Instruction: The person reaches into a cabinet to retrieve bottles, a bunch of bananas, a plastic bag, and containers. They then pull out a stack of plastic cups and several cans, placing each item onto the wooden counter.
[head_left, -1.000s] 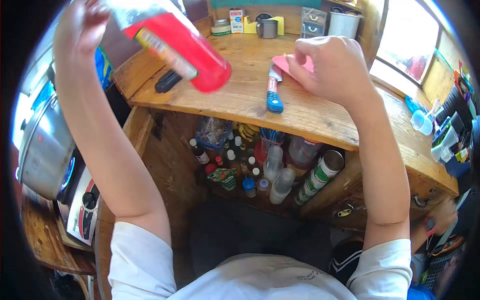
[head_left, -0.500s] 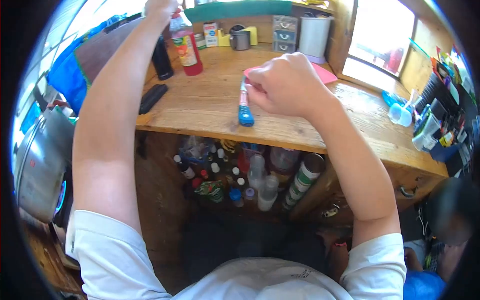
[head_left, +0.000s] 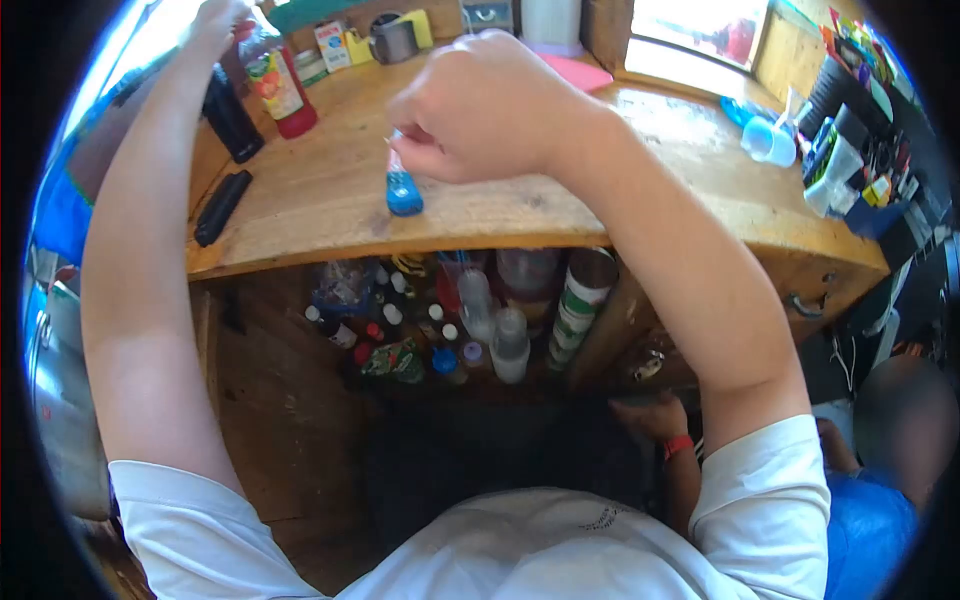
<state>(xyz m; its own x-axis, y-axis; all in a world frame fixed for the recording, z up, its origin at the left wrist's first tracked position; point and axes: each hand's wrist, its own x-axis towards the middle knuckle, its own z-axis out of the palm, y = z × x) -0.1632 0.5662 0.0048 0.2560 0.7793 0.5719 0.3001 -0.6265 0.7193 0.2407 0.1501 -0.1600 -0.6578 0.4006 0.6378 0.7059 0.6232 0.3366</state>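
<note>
Head view is showing the left hand (head_left: 215, 22) gripping the top of a red bottle (head_left: 278, 90), which is standing upright at the desk's (head_left: 320, 205) far left. The right hand (head_left: 480, 105) is hovering, fingers curled shut, above a blue-handled knife (head_left: 403, 188); whether it is pinching anything is unclear.

A red bottle (head_left: 278, 88) stands upright on the desk (head_left: 620, 160), far left — blue-handled knife (head_left: 402, 185) lies flat, mid-desk.
</note>
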